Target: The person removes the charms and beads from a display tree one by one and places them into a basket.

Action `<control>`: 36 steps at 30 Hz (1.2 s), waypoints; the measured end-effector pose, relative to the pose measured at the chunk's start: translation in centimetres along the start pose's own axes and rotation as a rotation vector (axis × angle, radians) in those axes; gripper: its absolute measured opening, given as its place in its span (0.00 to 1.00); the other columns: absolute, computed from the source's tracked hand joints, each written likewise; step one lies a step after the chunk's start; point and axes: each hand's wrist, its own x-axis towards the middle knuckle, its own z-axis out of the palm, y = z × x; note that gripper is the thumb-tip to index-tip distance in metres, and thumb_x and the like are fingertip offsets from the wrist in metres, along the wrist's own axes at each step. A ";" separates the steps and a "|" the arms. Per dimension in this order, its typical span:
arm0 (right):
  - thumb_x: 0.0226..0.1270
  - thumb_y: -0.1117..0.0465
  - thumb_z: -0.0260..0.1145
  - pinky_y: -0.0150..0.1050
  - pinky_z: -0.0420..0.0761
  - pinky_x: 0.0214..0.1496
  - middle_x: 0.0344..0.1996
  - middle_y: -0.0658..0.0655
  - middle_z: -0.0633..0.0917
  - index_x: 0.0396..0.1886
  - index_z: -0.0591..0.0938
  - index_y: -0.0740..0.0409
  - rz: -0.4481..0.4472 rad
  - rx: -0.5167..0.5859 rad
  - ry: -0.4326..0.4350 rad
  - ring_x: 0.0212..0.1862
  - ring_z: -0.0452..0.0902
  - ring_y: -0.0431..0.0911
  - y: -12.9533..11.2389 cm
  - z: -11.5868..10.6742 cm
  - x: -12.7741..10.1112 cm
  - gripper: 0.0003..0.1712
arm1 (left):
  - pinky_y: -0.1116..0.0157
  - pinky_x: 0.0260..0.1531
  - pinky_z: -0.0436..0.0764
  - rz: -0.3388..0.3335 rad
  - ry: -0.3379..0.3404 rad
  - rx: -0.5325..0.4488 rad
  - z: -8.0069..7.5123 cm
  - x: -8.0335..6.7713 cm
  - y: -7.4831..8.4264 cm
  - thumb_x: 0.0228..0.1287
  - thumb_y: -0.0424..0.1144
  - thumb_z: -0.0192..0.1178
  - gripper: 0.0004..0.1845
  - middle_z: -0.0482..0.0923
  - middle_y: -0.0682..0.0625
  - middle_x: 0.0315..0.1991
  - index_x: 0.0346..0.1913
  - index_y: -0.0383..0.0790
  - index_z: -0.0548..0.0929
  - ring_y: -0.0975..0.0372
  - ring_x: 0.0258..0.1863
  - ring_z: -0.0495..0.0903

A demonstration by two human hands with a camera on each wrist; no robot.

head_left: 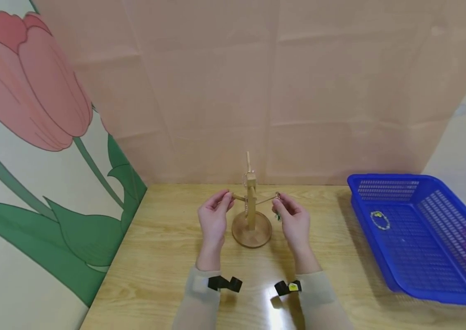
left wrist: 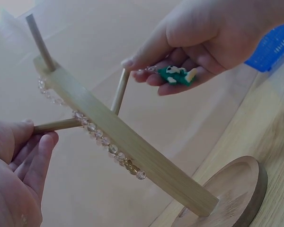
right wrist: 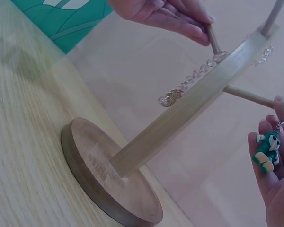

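One wooden stand (head_left: 251, 215) on the desk (head_left: 167, 256), round base flat, single post straight up so its long axis is vertical, with pegs sticking out sideways to the left and right plus one angled up at the top. One clear bead bracelet (left wrist: 100, 136) hangs down along the post. The left hand (head_left: 214, 217) pinches the tip of the left peg (left wrist: 57, 125). The right hand (head_left: 292, 219) has its fingertips at the end of the right peg (left wrist: 119, 92), fingers curled around one little green charm (left wrist: 176, 74) on a short chain. Off to the right, one blue basket (head_left: 456, 284) with one small bracelet (head_left: 380, 220) lying in it.
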 end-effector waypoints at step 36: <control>0.74 0.56 0.76 0.26 0.88 0.48 0.43 0.45 0.92 0.60 0.87 0.67 -0.050 -0.065 0.068 0.45 0.88 0.39 -3.7 -2.2 0.5 0.23 | 0.61 0.48 0.93 -0.027 0.001 -0.015 0.0 -0.2 0.3 0.70 0.26 0.71 0.08 0.87 0.30 0.45 0.48 0.24 0.89 0.56 0.40 0.92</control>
